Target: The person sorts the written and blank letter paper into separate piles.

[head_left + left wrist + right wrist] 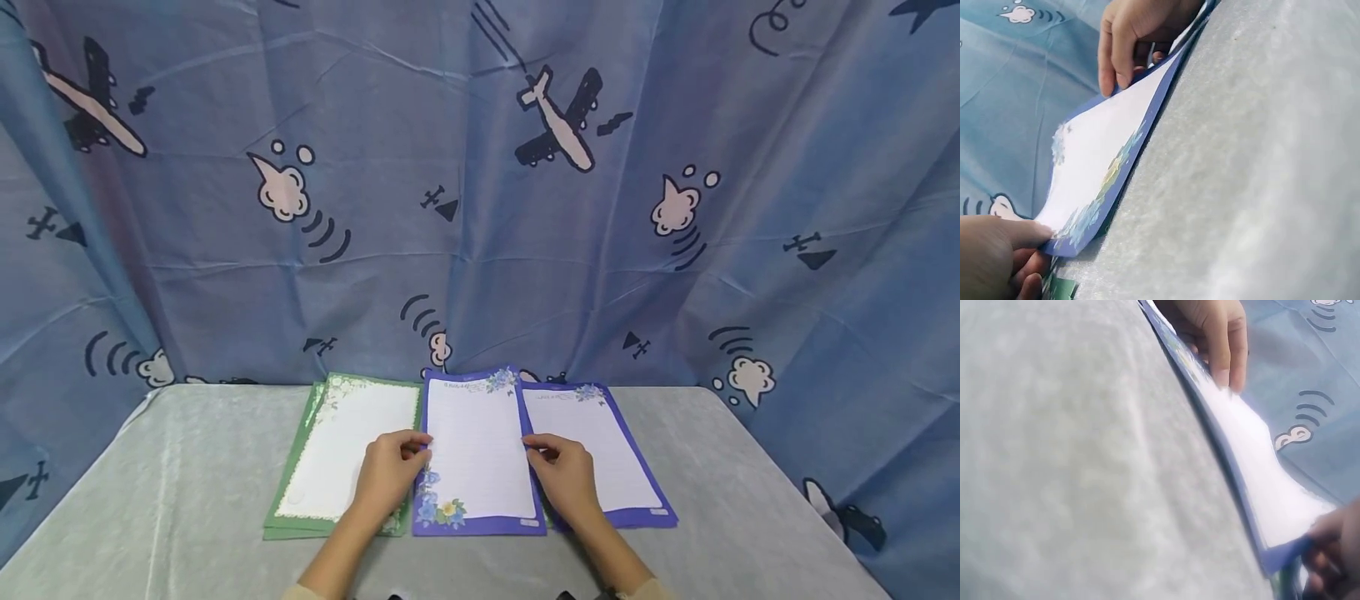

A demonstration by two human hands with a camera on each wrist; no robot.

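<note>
A sheet of purple-bordered writing paper (480, 450) with blue and yellow flowers is held at the middle of the table. My left hand (388, 471) pinches its left edge between thumb and fingers. On the opposite edge, my right hand (567, 475) pinches it too. Both wrist views show the paper (1100, 150) bowed between the hands, its side edges raised. Green-bordered sheets (348, 450) lie overlapping under my left hand. Beneath my right hand is another purple-bordered sheet (592, 450), partly covered by the held one.
A pale grey fuzzy cloth (202, 483) covers the table. Behind it hangs a blue curtain (390, 167) printed with airplanes and clouds, meeting the table's back edge just beyond the papers.
</note>
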